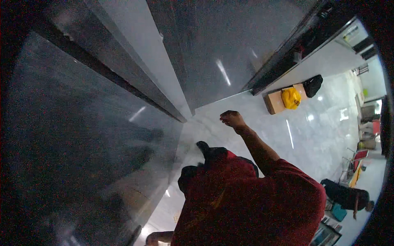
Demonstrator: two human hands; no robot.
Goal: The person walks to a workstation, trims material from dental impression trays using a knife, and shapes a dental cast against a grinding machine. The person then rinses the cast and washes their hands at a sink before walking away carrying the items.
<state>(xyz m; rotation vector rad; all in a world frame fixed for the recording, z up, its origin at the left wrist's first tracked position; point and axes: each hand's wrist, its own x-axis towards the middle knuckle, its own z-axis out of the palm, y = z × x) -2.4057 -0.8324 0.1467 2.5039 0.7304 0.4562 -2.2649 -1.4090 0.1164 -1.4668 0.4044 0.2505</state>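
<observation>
My right hand (232, 119) is held out in front of my body, above the pale floor. Its fingers are loosely curled in, and no object shows in them. A tall grey glossy panel (230, 53) rises ahead of it, apart from the hand. At the lower edge a small part of my left hand (155, 238) shows beside the dark glossy panel (94, 135) on the left; its fingers are mostly cut off from view.
A light post (164, 61) stands between the two panels. On the floor to the right are a cardboard box (274, 102), a yellow bag (291, 98) and a black bag (313, 85). Farther right stand a person in dark clothes (344, 194) and a red chair (360, 156).
</observation>
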